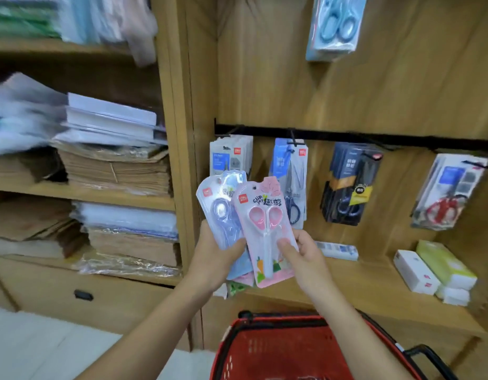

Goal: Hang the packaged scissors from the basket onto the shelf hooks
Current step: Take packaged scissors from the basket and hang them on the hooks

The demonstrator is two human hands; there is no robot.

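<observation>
Hands are both up just below the black hook rail (346,136), so here's the grip. Left hand (218,253) is curled round the bottom of a fanned bunch of scissor packs, thumb lying across the blue pack (222,209). Right hand (305,256) pinches the pink pack (264,223) low down, thumb flat on its front. Pink one overlaps the blue. Red basket (278,349) sits well below the rail.
</observation>
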